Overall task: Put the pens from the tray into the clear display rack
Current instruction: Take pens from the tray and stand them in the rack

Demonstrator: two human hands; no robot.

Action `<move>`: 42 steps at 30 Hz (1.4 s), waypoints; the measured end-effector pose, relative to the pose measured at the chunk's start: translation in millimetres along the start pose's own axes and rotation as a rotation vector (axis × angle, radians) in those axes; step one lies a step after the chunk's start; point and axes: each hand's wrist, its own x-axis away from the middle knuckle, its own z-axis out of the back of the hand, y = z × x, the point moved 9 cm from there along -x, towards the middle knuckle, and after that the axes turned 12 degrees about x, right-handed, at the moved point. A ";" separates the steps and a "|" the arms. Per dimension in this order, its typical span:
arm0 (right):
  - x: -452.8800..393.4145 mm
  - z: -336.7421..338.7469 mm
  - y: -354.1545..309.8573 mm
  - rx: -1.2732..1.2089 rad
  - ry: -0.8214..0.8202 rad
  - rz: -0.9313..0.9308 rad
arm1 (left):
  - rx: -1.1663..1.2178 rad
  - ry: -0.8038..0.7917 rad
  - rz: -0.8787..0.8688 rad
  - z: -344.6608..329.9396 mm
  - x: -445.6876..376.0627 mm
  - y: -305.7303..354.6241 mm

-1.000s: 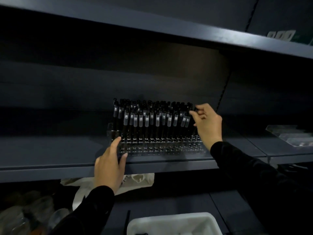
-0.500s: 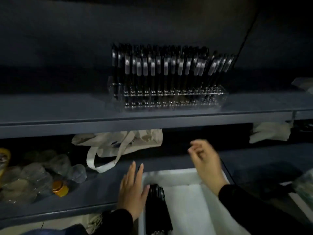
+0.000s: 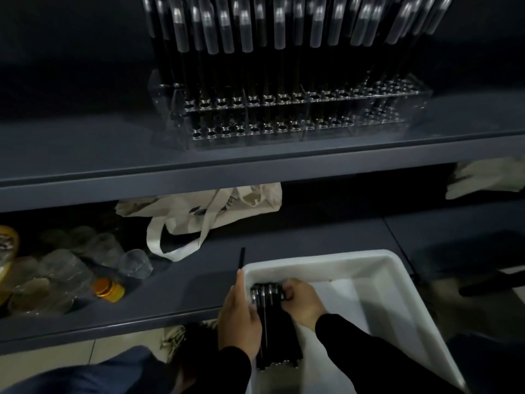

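The right hand [image 3: 305,304] curls its grip over the top ends of a bundle of black pens [image 3: 274,328] lying in the white tray [image 3: 397,302], fingers wrapped around them. The left hand [image 3: 240,317] lies at the tray's 9 o'clock edge, fingers fairly straight, pressed flat against the side of the same bundle; it clasps nothing. The pens lie lengthwise between the two hands, along the tray's left wall.

At 12 o'clock, on the upper shelf [image 3: 85,155], stands the clear display rack [image 3: 284,115], its back rows full of upright pens with pale caps, its front rows of holes vacant. The shelf edge lies between tray and rack. On the lower shelf at 10 o'clock lies a cloth tote bag [image 3: 199,211]; at 9 o'clock, clear plastic cups [image 3: 85,251] and an orange-lidded bottle [image 3: 109,290]. One thin black stick [image 3: 241,260] lies just beyond the tray's far left corner.
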 end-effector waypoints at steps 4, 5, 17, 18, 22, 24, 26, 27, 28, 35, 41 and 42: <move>5.3 14.9 -1.9 -0.069 0.003 0.019 | -0.073 -0.025 -0.028 2.1 0.8 7.9; 10.6 24.4 -5.6 -0.105 0.020 0.036 | -0.089 -0.016 -0.056 6.0 2.4 14.2; 162.2 343.3 -109.9 -0.538 0.608 0.478 | 0.011 0.589 -0.720 191.7 21.3 204.6; 176.1 374.0 -120.9 -0.506 0.721 0.514 | 0.057 0.563 -0.672 200.2 13.4 217.4; 198.3 451.7 -156.3 -0.448 0.981 0.591 | 0.218 0.364 -0.468 200.7 -19.0 240.9; 184.7 456.9 -158.9 -0.428 0.998 0.562 | 0.171 0.364 -0.432 197.7 -23.9 240.8; 168.3 451.0 -156.1 -0.422 0.992 0.537 | 0.140 0.388 -0.435 198.3 -23.5 240.4; 162.9 448.8 -155.6 -0.421 0.996 0.527 | 0.136 0.398 -0.436 199.0 -23.7 240.0; 160.7 448.6 -155.5 -0.424 1.007 0.520 | 0.130 0.407 -0.439 199.7 -24.9 239.1; 157.2 449.8 -160.5 -0.351 1.023 0.529 | 0.079 0.486 -0.461 200.3 -27.3 238.8; 129.4 426.3 -148.7 -0.248 0.856 0.444 | 0.041 0.491 -0.464 199.8 -28.1 239.1; 128.4 425.2 -149.3 -0.258 0.839 0.451 | 0.043 0.486 -0.473 199.5 -27.6 239.3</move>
